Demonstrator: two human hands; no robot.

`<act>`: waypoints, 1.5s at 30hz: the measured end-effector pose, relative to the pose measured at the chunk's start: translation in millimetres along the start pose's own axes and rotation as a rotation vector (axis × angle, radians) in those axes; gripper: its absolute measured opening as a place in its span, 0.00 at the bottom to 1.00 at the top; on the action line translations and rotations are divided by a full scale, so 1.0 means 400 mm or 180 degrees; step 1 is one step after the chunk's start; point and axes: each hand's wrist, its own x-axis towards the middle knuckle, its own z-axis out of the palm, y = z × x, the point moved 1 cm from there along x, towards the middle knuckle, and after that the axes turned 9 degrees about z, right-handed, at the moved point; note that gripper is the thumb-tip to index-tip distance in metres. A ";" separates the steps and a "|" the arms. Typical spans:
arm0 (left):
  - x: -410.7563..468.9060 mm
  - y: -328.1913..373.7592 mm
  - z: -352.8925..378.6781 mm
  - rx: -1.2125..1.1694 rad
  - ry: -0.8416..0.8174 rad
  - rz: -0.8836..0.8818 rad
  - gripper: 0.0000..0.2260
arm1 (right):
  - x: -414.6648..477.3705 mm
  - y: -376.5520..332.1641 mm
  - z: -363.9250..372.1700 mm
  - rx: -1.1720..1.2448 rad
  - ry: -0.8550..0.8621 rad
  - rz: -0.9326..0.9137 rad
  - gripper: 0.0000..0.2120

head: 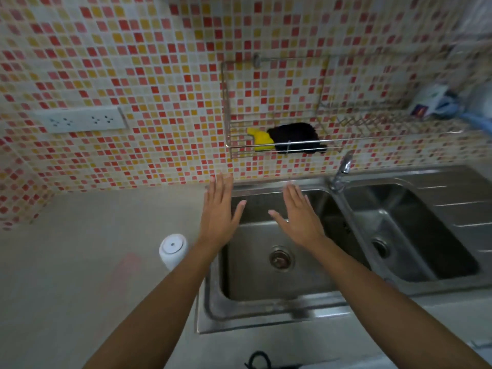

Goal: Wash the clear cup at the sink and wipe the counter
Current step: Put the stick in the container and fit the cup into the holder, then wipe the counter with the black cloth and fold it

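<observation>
Both hands held flat over the left basin of the double stainless-steel sink [266, 312], palms down, fingers straight & spread, nothing in either. Left hand [218, 214] is above the basin's left rim, fingertips reaching toward the back edge; right hand [299, 217] is above the basin middle, thumb pointing toward the left hand, a gap btw them. Round metal drain strainer [280, 258] sits in the basin floor below the hands. Clear plastic cup w/ whitish base [173, 250] stands upside down on the pale grey counter [80, 262], just left of the sink rim, beside the left forearm, not touched. Chrome tap [342, 173] rises at the back btw the two basins, spout angled down over the divider; can't tell if water runs. Wire wall rack [279, 145] on the red-yellow mosaic tile wall [133, 62] holds a yellow sponge [261, 139] & a black scrubbing cloth [295, 137], touching each other. White double wall socket [80, 119] at left.
</observation>
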 end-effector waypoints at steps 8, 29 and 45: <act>0.294 0.132 0.009 0.0263 0.0054 0.0223 0.32 | 0.233 0.041 -0.263 0.0226 0.0796 -0.0247 0.35; 0.382 0.093 0.012 0.1315 -0.0756 -0.0081 0.42 | 0.560 -0.001 -0.281 -0.0603 -0.1234 0.0161 0.33; 0.374 0.102 -0.006 0.1138 -0.0904 -0.0171 0.41 | 0.543 0.034 -0.275 0.0654 -0.0025 0.0254 0.07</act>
